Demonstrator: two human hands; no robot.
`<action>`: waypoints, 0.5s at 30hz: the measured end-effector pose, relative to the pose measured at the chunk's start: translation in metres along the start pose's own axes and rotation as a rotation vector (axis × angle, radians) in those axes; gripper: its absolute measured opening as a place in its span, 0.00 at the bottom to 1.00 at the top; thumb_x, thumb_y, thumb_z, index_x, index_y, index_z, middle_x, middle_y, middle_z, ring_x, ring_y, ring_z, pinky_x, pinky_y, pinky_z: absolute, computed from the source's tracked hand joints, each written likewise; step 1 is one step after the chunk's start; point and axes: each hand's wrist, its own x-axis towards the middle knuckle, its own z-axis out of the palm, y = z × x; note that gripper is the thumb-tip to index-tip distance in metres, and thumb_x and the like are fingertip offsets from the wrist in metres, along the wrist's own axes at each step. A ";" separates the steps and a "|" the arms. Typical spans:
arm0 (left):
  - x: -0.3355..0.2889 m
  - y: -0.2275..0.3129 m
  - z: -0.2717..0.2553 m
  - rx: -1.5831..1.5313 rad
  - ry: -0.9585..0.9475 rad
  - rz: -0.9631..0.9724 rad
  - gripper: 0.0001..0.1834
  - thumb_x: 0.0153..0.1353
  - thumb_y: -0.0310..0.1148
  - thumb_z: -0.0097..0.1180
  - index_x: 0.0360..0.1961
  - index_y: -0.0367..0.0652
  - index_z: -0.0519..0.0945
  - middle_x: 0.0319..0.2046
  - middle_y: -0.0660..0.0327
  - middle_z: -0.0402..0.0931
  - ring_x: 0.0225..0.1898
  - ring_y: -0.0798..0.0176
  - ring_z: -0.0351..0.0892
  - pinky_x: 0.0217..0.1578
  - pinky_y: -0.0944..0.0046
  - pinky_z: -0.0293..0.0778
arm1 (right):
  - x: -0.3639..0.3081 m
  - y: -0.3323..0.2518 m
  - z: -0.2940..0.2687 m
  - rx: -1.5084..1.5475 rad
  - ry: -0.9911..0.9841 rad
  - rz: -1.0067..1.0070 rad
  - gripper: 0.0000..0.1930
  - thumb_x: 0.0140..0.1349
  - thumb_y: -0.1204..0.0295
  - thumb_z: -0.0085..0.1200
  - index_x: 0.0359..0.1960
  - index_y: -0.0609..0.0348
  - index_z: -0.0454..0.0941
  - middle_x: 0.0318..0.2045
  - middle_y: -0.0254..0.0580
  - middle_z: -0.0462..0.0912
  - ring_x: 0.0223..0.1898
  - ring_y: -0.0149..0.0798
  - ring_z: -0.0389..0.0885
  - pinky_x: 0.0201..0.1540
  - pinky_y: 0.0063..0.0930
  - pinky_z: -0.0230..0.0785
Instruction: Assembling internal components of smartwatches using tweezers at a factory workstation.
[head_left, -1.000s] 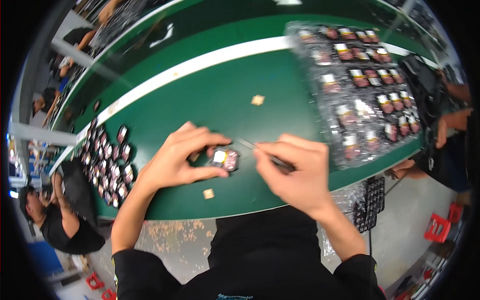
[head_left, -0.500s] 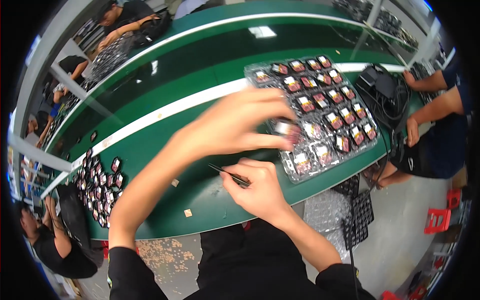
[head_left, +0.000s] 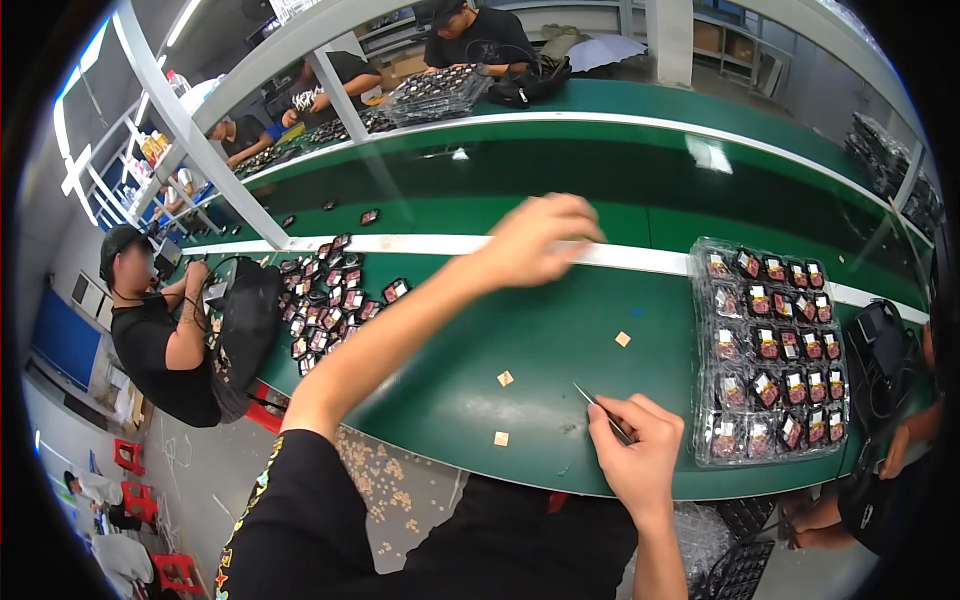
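Black tweezers point(head_left: 608, 414) are held in my right hand point(head_left: 640, 440), their thin tips pointing to the far left over the green table point(head_left: 460, 340). My left hand point(head_left: 540, 240) hovers near the white rail, partly smeared by motion, fingers loosely bent and thumb apart, with nothing seen in it. To its right lies a clear plastic tray point(head_left: 706, 400) with rows of small black cases point(head_left: 768, 343) bearing pink, yellow and white faces. A heap of similar black cases point(head_left: 330, 300) lies at the left, beyond my left forearm.
Small tan squares point(head_left: 505, 378) lie on the table, and many tan bits point(head_left: 385, 485) litter the floor. A white rail point(head_left: 640, 256) borders a green strip behind. Black cables and adapters point(head_left: 880, 335) sit right of the tray. A co-worker point(head_left: 165, 330) sits left beside a black bag point(head_left: 250, 320).
My left hand has gone from the tray, where it held a black case, leftward to the white rail. The view has swung left. My right hand keeps the tweezers.
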 end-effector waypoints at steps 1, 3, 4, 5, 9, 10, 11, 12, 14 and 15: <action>-0.024 -0.032 -0.015 0.097 -0.020 -0.133 0.11 0.69 0.32 0.67 0.50 0.44 0.91 0.53 0.54 0.85 0.60 0.45 0.83 0.63 0.46 0.78 | 0.001 0.001 0.000 0.001 0.007 0.001 0.07 0.63 0.80 0.71 0.41 0.70 0.93 0.23 0.44 0.83 0.20 0.32 0.80 0.24 0.30 0.67; -0.079 -0.089 -0.057 0.399 -0.061 -0.379 0.15 0.70 0.33 0.66 0.56 0.46 0.89 0.59 0.52 0.84 0.64 0.41 0.82 0.66 0.44 0.79 | 0.002 0.000 0.001 0.003 -0.013 -0.009 0.07 0.63 0.80 0.72 0.41 0.70 0.92 0.23 0.44 0.83 0.20 0.32 0.79 0.24 0.30 0.67; -0.107 -0.113 -0.077 0.527 -0.091 -0.520 0.20 0.68 0.33 0.67 0.61 0.48 0.87 0.61 0.52 0.82 0.66 0.41 0.81 0.67 0.43 0.79 | 0.002 0.001 0.001 0.002 -0.008 -0.009 0.07 0.63 0.80 0.72 0.41 0.70 0.92 0.23 0.44 0.83 0.20 0.32 0.79 0.24 0.30 0.67; -0.139 -0.138 -0.099 0.678 -0.140 -0.645 0.23 0.67 0.32 0.63 0.63 0.50 0.86 0.63 0.52 0.82 0.67 0.40 0.80 0.66 0.42 0.79 | 0.003 0.000 0.002 0.012 -0.012 -0.007 0.08 0.63 0.80 0.72 0.41 0.70 0.92 0.23 0.44 0.83 0.20 0.32 0.79 0.24 0.30 0.66; -0.215 -0.184 -0.149 0.672 -0.271 -1.044 0.21 0.70 0.32 0.57 0.62 0.48 0.84 0.56 0.46 0.82 0.61 0.36 0.83 0.62 0.38 0.80 | 0.005 0.000 0.005 0.018 -0.031 -0.002 0.08 0.63 0.79 0.72 0.41 0.70 0.93 0.22 0.43 0.82 0.20 0.32 0.79 0.24 0.30 0.66; -0.217 -0.183 -0.148 0.610 -0.239 -0.956 0.18 0.72 0.32 0.58 0.61 0.46 0.84 0.54 0.46 0.82 0.58 0.35 0.84 0.60 0.40 0.80 | 0.006 0.000 0.005 0.006 -0.029 0.000 0.08 0.63 0.79 0.72 0.41 0.70 0.93 0.22 0.43 0.82 0.20 0.32 0.79 0.24 0.30 0.66; -0.223 -0.178 -0.152 0.560 -0.205 -0.880 0.16 0.74 0.32 0.59 0.59 0.44 0.84 0.52 0.45 0.82 0.55 0.34 0.84 0.58 0.42 0.81 | 0.006 -0.001 0.006 -0.007 -0.032 -0.011 0.08 0.63 0.79 0.72 0.41 0.70 0.93 0.22 0.43 0.82 0.20 0.32 0.78 0.24 0.30 0.66; -0.224 -0.175 -0.153 0.594 -0.190 -0.844 0.17 0.75 0.33 0.61 0.61 0.43 0.83 0.53 0.44 0.81 0.55 0.34 0.84 0.57 0.41 0.80 | 0.006 -0.002 0.006 -0.017 -0.037 -0.025 0.08 0.63 0.79 0.72 0.41 0.70 0.93 0.22 0.43 0.82 0.20 0.32 0.78 0.24 0.30 0.65; -0.205 -0.164 -0.139 0.522 -0.122 -0.730 0.18 0.75 0.32 0.60 0.63 0.41 0.83 0.53 0.44 0.81 0.56 0.35 0.83 0.58 0.42 0.79 | 0.005 -0.003 0.005 -0.034 -0.024 -0.030 0.07 0.63 0.79 0.72 0.41 0.70 0.93 0.21 0.42 0.81 0.20 0.30 0.77 0.24 0.29 0.64; -0.178 -0.140 -0.121 0.429 -0.123 -0.635 0.18 0.76 0.31 0.60 0.63 0.40 0.82 0.52 0.45 0.81 0.57 0.37 0.83 0.60 0.44 0.78 | 0.005 -0.001 0.005 -0.063 0.004 -0.015 0.07 0.63 0.79 0.72 0.41 0.69 0.93 0.21 0.41 0.81 0.19 0.29 0.76 0.23 0.28 0.63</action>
